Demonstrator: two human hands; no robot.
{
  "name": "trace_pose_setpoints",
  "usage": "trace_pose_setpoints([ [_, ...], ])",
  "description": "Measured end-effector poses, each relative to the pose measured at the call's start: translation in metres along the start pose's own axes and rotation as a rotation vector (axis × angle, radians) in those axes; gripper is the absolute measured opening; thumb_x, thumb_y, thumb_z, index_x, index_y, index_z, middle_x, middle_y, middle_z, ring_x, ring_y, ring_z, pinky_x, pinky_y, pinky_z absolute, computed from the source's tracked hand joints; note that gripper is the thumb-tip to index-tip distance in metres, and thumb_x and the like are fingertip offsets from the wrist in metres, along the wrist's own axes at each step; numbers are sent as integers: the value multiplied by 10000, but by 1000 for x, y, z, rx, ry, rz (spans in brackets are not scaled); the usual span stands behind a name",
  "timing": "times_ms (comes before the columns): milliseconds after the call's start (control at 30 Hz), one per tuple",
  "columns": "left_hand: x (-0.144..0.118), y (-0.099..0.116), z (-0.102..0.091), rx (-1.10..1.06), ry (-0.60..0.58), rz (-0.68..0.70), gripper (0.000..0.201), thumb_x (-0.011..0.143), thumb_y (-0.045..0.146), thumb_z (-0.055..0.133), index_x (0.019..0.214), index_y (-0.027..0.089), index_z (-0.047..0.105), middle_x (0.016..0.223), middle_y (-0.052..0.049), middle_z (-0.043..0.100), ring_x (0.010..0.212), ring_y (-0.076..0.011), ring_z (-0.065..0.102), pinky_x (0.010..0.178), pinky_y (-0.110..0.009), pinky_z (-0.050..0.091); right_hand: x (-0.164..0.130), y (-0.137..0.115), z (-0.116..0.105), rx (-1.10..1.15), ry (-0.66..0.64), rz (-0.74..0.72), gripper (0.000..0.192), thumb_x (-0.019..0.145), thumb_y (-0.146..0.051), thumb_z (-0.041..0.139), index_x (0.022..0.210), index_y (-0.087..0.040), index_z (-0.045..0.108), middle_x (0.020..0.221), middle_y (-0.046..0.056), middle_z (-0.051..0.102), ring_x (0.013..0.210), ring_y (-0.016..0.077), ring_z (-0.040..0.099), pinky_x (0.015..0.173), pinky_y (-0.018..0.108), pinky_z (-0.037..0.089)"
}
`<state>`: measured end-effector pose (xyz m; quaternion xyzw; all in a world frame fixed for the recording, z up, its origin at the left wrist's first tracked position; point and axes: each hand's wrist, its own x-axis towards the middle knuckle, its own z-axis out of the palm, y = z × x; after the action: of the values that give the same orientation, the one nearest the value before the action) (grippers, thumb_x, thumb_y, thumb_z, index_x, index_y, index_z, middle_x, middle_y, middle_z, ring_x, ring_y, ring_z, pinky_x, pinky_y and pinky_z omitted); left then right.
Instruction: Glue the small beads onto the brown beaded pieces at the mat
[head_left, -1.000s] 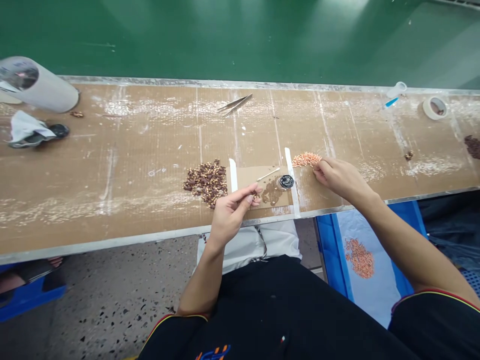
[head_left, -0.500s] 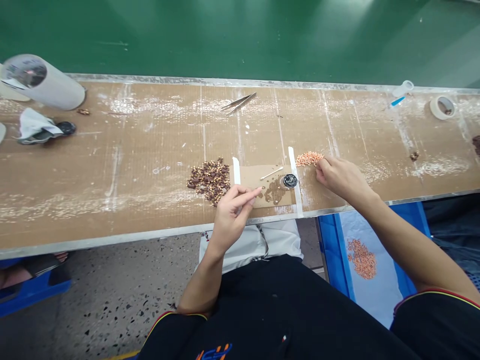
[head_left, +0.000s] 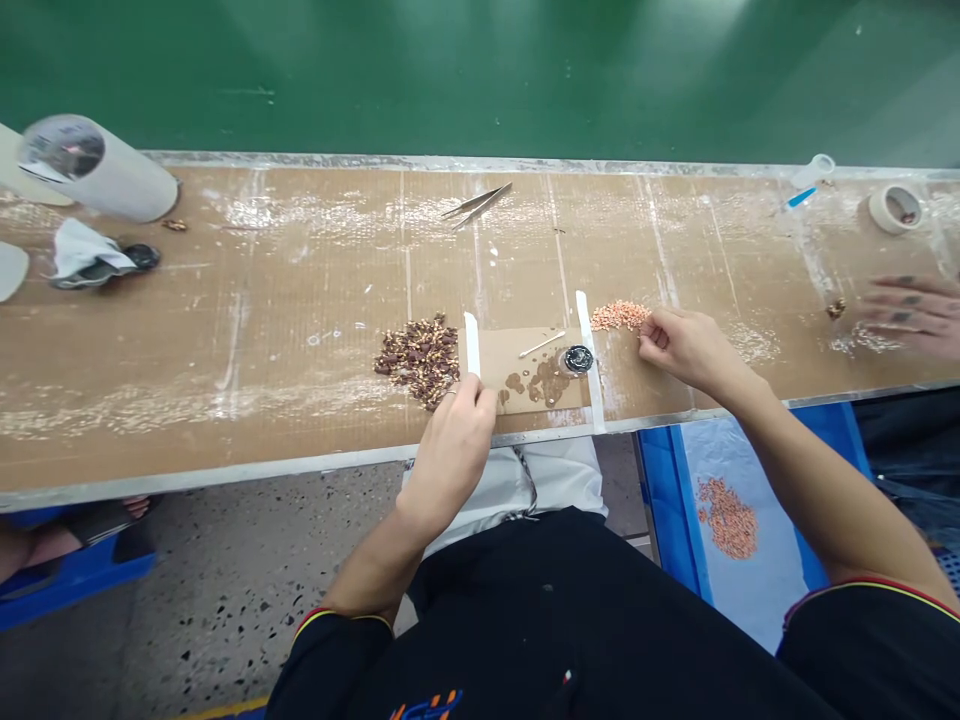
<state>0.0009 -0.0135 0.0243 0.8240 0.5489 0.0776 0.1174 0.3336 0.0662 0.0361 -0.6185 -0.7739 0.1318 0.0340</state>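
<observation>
My left hand (head_left: 454,442) is at the lower right edge of a pile of small brown-and-gold pieces (head_left: 418,358), its fingers curled together. What they hold, if anything, is hidden. At the right end of a smaller heap of tiny orange pieces (head_left: 616,315), the fingers of my right hand (head_left: 679,345) are pinched; whatever lies between them is too small to make out. Between the two hands a brown card (head_left: 491,350) with wet stains is taped down by white strips. On it lie a cotton swab (head_left: 542,344) and a small round pot with black contents (head_left: 578,359).
Tweezers (head_left: 478,205) lie farther back. A white roll (head_left: 112,170) and a crumpled cloth (head_left: 82,250) stand at the left. At right are a tape roll (head_left: 895,209) and another person's hand (head_left: 915,312). Below the table edge sits a blue tray (head_left: 671,500) with orange pieces.
My left hand has moved left from over the card to the brown pile, its fingers now turned down. My right hand has barely shifted. Another person's hand has come in at the right.
</observation>
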Motion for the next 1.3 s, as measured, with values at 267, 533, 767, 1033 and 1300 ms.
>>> trace_pose_setpoints([
  [267, 10, -11, 34, -366, 356, 89, 222, 1058, 202, 563, 1154, 184, 762, 959, -98, 748, 881, -239, 706, 807, -349, 569, -13, -1, -2, 190, 3, 43, 114, 759, -242, 573, 684, -258, 488, 561, -16, 515, 528, 163, 466, 579, 303, 344],
  [533, 19, -6, 29, -1150, 269, -9, 211, 966, 314, 732, 1092, 194, 851, 865, -75, 820, 663, -148, 700, 582, -253, 552, -23, -17, -9, 437, 59, 64, 137, 814, -311, 589, 703, -240, 549, 558, -34, 486, 514, 126, 407, 535, 277, 331],
  [767, 19, -7, 31, -1506, 293, -196, 267, 879, 356, 846, 1108, 221, 865, 931, -86, 856, 674, -132, 725, 615, -232, 615, -21, -58, -15, 440, 54, -46, 124, 823, -254, 580, 714, -245, 523, 587, -28, 510, 534, 125, 420, 538, 277, 346],
  [1033, 13, -13, 35, -1653, 256, -163, 298, 880, 376, 860, 1146, 240, 857, 1041, -106, 859, 739, -142, 769, 732, -279, 694, -8, -82, -12, 253, 45, -147, 117, 841, -251, 565, 749, -249, 492, 654, 2, 564, 604, 158, 514, 609, 300, 368],
  [1300, 13, -10, 31, -1701, 227, -152, 248, 864, 354, 874, 1074, 224, 863, 1012, -94, 860, 727, -146, 791, 711, -269, 699, -8, -82, -7, 211, 16, -115, 118, 869, -241, 565, 784, -257, 486, 701, 20, 608, 631, 177, 545, 633, 314, 390],
])
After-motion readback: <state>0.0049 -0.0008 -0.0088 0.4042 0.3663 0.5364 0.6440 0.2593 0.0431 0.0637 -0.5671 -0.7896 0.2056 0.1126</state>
